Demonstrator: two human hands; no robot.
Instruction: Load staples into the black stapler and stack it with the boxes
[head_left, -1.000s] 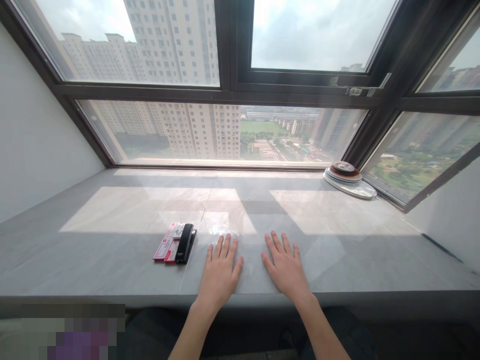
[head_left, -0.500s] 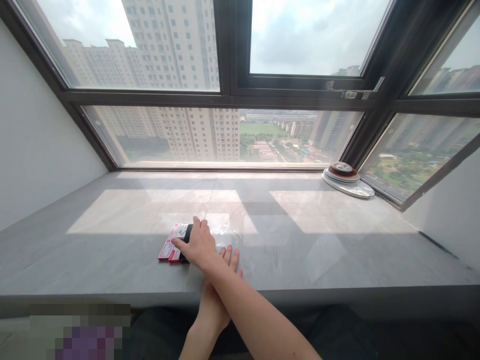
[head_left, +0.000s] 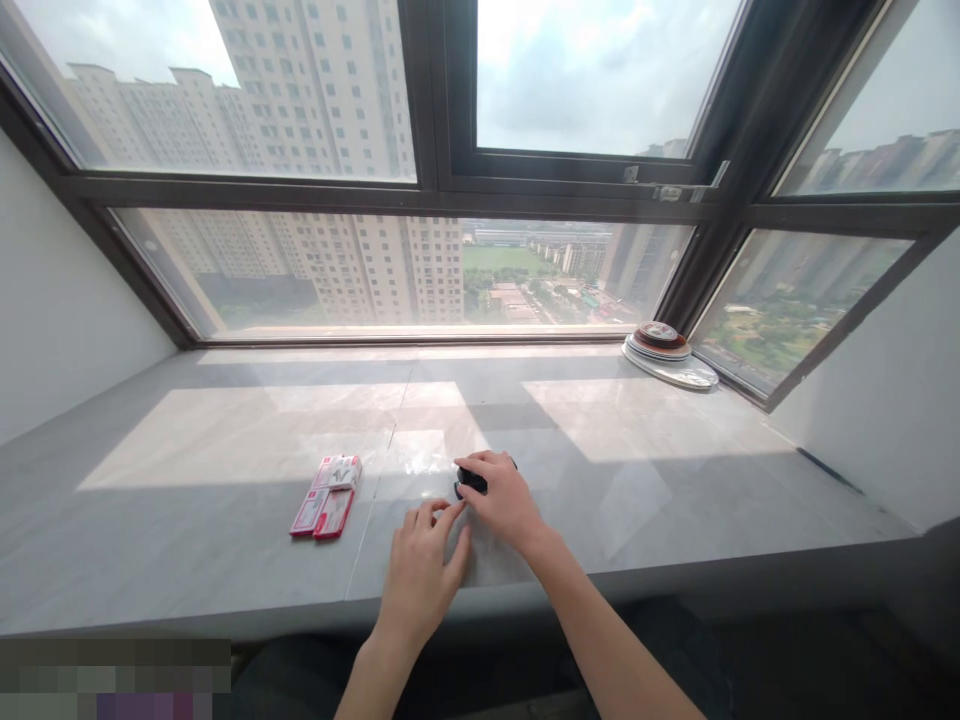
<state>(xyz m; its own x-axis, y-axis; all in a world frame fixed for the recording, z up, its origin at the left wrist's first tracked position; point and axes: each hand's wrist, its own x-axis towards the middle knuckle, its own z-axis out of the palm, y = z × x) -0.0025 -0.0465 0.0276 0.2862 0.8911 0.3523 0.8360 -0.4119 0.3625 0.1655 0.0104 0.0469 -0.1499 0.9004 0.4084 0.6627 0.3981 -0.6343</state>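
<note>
Beneath our hands we see a grey sill (head_left: pixel 225 540), with a dark-framed window (head_left: pixel 427 195) beyond. The black stapler (head_left: pixel 472 481), earlier by the red-and-white boxes (head_left: pixel 326 498) left of our hands, now sits in our right hand (head_left: pixel 501 497). Our left hand (head_left: pixel 421 560) curves just beside it, thumb spread; we cannot tell whether they touch.

right of the right hand (head_left: pixel 501 497), the counter (head_left: pixel 652 495) offers open passage up to the stack of discs (head_left: pixel 664 355) in the far corner. small boxes (head_left: pixel 330 500) obstruct the left side. the window frame (head_left: pixel 427 190) bounds the rear. the left hand (head_left: pixel 421 568) restricts near-left access to the black stapler (head_left: pixel 472 481).
</note>
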